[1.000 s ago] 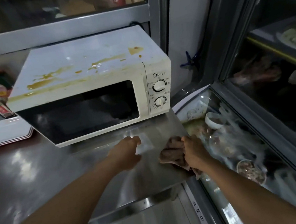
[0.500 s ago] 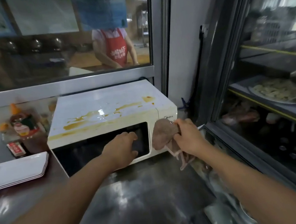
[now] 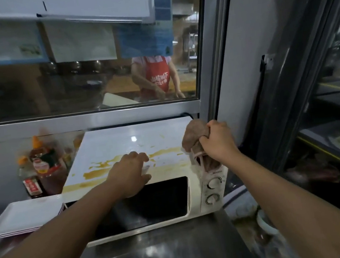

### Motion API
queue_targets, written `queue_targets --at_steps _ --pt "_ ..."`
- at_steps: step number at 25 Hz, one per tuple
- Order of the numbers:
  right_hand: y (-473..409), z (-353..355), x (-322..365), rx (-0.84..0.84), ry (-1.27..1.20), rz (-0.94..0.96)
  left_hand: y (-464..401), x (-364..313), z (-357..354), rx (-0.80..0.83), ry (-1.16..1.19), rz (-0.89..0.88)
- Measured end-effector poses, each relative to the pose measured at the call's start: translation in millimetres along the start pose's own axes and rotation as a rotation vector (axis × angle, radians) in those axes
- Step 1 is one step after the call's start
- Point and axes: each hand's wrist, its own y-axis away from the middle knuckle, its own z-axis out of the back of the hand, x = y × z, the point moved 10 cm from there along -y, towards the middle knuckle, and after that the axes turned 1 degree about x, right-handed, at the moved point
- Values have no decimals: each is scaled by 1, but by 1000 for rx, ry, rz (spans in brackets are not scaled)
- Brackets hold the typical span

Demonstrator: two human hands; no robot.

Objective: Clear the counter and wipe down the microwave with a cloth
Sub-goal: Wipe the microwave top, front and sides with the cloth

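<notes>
I'm gripping the bunched brown cloth (image 3: 196, 135) in my right hand (image 3: 218, 142), poised over the stained white microwave (image 3: 124, 148); my left hand (image 3: 131, 175), fingers loosely curled and holding nothing, is steadying its top.

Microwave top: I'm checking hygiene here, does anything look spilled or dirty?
Yes. A yellow-brown sauce spill streaks across the microwave top, running toward its front edge. Right hand grips the cloth beside it.

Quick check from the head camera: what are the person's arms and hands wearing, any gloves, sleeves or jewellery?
Nothing shows: the left hand and right hand are bare, without gloves, rings or a watch, and both forearms are uncovered to the frame edge, with no sleeve in view.
</notes>
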Motion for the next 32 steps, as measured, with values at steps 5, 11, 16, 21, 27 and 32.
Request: queue_targets --at_steps 5,11,16,21,27,32 --pt "-24 -85 -16 287 84 216 -37 25 -15 35 -44 97" --pt "-40 -127 15 268 58 453 -59 48 -37 176 -75 126" --pt "-48 -151 54 275 84 541 -63 52 -38 174 -103 107" --pt "-6 -174 90 428 -17 788 -69 56 -31 157 8 85" --pt "-98 -169 50 317 34 516 -88 113 -10 41 -78 272" --pt "-105 -201 101 356 62 544 -94 140 -18 74 -106 318"
